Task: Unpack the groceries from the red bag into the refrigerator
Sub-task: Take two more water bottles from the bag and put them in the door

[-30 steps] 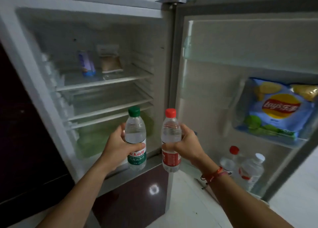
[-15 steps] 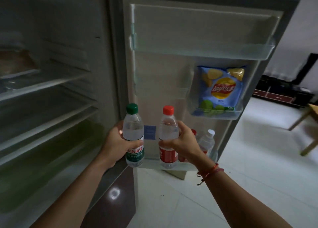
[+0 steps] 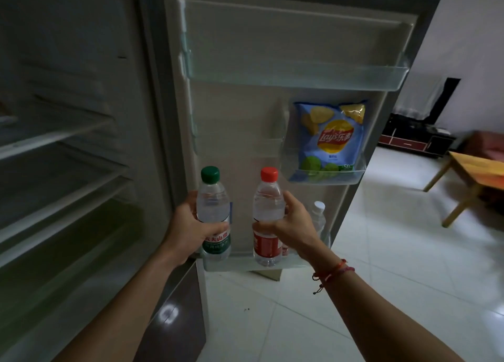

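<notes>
Left grip [image 3: 191,226] clamped round the green-capped bottle [image 3: 212,211]; right grip [image 3: 296,229] clamped round the red-capped bottle [image 3: 268,214]. Since a second ago I have turned from the inner shelves to the door. Both bottles are now upright at the bottom door shelf [image 3: 237,264], and by my judgement ready to set in.

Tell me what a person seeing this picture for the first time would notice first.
Two water bottles held upright at the centre draw the eye: the green-capped bottle in the left hand, the red-capped bottle in the right hand, both before the open fridge door. A bright blue bag of chips stands in a door shelf up to the right.
</notes>
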Motion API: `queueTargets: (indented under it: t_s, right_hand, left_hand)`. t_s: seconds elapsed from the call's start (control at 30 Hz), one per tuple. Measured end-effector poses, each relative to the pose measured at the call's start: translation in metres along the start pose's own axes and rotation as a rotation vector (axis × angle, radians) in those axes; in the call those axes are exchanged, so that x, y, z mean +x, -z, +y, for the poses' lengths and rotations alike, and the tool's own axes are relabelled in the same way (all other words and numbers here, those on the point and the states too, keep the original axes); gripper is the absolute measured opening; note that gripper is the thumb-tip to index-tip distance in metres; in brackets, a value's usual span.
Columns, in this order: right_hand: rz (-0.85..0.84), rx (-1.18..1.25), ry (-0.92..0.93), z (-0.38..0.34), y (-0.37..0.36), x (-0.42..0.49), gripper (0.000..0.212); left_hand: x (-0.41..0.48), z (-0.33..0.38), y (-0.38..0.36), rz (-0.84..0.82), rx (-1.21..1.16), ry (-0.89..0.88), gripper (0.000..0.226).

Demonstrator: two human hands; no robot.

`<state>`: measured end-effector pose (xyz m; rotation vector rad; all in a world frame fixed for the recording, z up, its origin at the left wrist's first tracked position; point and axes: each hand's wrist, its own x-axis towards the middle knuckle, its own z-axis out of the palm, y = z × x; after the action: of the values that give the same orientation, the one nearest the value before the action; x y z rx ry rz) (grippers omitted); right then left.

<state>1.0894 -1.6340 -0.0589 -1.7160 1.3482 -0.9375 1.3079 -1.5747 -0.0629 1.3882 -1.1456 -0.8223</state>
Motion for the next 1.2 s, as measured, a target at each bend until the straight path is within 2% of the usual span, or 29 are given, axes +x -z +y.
queueTargets:
  t_s: [0.43, 0.63, 1.2]
  right_hand:
    - [-0.026, -0.024, 0.028, 0.009, -0.015, 0.033, 0.072]
    - [-0.062, -0.071, 0.001, 0.026, -0.035, 0.054, 0.088]
    - [-0.113, -0.11, -0.11, 0.085, -0.074, 0.081, 0.064]
  left_hand:
    - [0.038, -0.02, -0.017, -0.002, 0.08, 0.002, 0.058]
    - [0.054, -0.037, -0.027, -0.003, 0.109, 0.036, 0.061]
    - [0.078, -0.11, -0.051, 0.035, 0.138, 0.2, 0.07]
